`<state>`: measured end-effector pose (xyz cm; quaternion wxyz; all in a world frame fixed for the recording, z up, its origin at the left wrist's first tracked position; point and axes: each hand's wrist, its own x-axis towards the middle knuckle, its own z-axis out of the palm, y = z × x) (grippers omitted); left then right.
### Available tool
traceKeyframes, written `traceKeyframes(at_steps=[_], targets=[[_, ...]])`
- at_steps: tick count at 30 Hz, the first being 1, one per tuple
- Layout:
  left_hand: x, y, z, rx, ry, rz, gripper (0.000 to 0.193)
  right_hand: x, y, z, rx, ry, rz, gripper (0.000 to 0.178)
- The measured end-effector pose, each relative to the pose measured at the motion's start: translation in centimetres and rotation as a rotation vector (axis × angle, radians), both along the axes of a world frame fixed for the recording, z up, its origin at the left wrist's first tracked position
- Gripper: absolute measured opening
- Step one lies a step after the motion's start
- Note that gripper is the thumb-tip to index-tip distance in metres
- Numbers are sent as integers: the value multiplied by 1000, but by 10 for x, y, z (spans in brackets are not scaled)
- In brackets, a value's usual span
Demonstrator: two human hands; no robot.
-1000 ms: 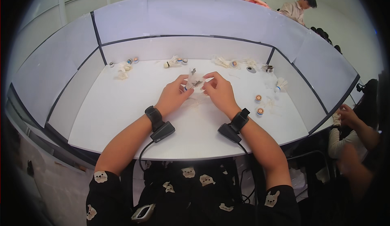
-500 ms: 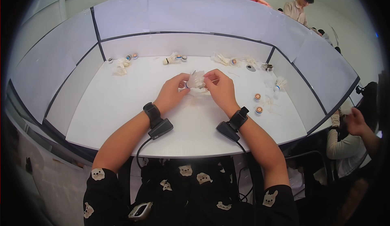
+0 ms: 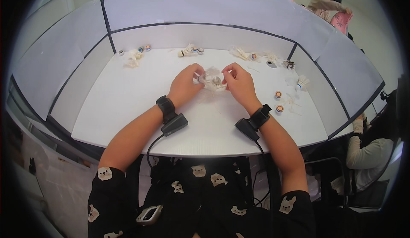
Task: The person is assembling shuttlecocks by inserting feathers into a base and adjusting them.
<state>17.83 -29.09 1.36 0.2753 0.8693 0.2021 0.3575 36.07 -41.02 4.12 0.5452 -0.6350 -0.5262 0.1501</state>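
A white feathered shuttlecock lies sideways between my hands, above the middle of the white table. My left hand is closed round its base end, with a bit of blue showing by the fingers. On the feather side, my right hand has its fingertips drawn together in a pinch at the skirt's edge. What sits between those fingertips is too small to make out. Some pale loose feathers show just below the shuttlecock.
Along the back are plucked feathers, another shuttlecock, a feather pile and a cable hole. To the right, two cork bases and a shuttlecock lie. Partition panels enclose the table.
My right fingertips have moved slightly off the shuttlecock's skirt, toward its outer edge. My left hand keeps its hold. The whole view has shifted a little.
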Motion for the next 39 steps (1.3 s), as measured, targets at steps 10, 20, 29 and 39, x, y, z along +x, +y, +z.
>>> traceKeyframes(at_steps=[10, 20, 29, 39], targets=[[-4, -4, 7, -84, 120, 263, 43, 20, -5, -13, -233, -618, -95, 25], [-2, 0, 5, -90, 88, 249, 45, 25, 3, -18, -381, -658, 17, 20], [-2, 3, -1, -37, 50, 209, 46, 13, 0, -9, -378, -599, -86, 24], [4, 14, -6, -14, -3, 135, 42, 13, 4, -7, -248, -523, -79, 21]])
